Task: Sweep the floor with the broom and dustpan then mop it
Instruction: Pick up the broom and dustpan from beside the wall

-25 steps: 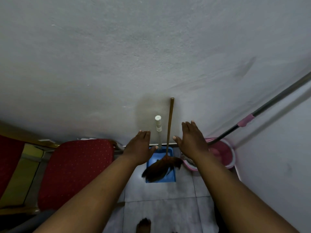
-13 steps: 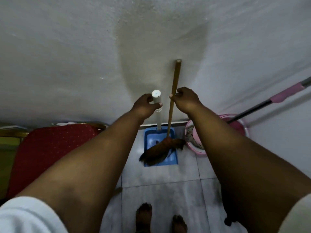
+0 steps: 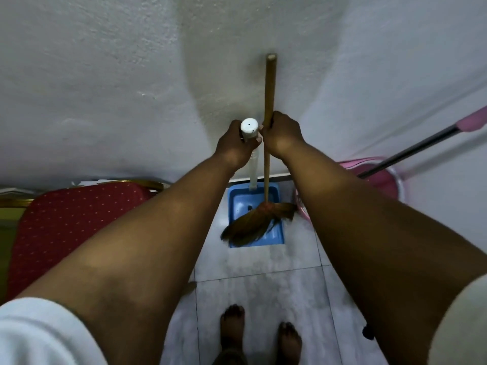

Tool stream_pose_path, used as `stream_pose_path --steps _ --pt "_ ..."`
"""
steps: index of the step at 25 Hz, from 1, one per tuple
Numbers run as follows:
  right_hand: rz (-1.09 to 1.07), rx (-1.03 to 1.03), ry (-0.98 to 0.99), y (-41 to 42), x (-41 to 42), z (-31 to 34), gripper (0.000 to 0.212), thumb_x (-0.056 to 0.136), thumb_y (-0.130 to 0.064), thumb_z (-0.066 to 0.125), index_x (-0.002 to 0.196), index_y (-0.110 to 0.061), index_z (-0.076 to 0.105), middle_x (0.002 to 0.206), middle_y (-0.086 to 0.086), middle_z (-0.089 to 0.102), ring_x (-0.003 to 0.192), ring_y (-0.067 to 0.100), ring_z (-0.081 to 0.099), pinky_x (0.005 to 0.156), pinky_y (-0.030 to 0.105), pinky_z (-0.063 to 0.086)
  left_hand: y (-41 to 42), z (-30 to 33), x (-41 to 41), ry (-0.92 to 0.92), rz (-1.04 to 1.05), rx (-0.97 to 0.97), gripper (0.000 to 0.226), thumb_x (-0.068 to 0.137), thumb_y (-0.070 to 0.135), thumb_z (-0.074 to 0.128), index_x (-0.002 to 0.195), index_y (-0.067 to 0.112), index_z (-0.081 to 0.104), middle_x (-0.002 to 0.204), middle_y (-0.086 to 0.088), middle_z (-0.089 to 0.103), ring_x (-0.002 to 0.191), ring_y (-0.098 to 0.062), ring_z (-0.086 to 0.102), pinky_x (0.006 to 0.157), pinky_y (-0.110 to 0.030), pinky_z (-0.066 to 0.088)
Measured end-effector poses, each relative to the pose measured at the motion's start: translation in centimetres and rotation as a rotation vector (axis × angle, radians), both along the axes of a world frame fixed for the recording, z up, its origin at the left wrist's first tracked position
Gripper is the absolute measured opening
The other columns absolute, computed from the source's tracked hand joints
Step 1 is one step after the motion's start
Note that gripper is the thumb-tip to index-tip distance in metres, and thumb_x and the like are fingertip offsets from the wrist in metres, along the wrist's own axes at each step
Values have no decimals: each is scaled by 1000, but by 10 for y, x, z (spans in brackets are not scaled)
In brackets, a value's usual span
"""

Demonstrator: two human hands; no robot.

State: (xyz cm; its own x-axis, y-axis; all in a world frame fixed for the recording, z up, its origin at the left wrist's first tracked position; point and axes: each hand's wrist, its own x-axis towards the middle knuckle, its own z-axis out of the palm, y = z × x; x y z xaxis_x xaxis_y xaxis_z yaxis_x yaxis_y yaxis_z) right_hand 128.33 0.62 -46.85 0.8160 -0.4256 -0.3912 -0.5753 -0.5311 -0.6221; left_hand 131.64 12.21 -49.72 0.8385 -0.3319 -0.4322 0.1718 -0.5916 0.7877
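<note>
A blue dustpan (image 3: 245, 204) stands on the tiled floor against the white wall, its white handle (image 3: 249, 127) rising upright. My left hand (image 3: 234, 146) grips the top of that handle. A broom with a wooden stick (image 3: 269, 85) leans on the wall beside it, and its brown bristles (image 3: 253, 225) lie across the dustpan. My right hand (image 3: 283, 137) grips the stick about halfway up. A mop with a dark pole and pink grip (image 3: 411, 148) slants out of a pink bucket (image 3: 379, 180) in the right corner.
A red padded chair with a gold frame (image 3: 66, 219) stands close on the left. White walls meet in the corner on the right. My bare feet (image 3: 259, 335) stand on grey floor tiles (image 3: 263, 293) just in front of the dustpan.
Both hands reached forward with open fingers, then closed: the left round the dustpan handle, the right round the broom stick. I have stepped closer to the wall.
</note>
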Motion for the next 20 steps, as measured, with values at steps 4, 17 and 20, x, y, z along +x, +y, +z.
stream_pose_path --steps 4,17,20 --pt "-33 23 -61 13 -44 13 19 97 -27 53 109 -14 60 97 -1 60 88 16 57 75 24 42 28 11 -22 -16 -85 47 42 83 27 76 121 12 65 117 -5 68 108 -22 62 97 -36 49" --pt "-206 -30 -77 41 -307 184 23 97 -29 55 109 -14 67 97 1 68 95 16 63 72 14 42 88 144 -189 -28 -377 84 57 75 24 84 128 28 64 119 9 66 112 -6 58 90 -12 39" --pt "-388 29 -167 43 -367 218 17 95 -29 58 104 -17 66 86 -1 67 84 19 68 74 21 53 79 161 -215 -53 -543 166 34 73 34 84 103 23 74 104 4 72 94 -11 64 79 -20 45"
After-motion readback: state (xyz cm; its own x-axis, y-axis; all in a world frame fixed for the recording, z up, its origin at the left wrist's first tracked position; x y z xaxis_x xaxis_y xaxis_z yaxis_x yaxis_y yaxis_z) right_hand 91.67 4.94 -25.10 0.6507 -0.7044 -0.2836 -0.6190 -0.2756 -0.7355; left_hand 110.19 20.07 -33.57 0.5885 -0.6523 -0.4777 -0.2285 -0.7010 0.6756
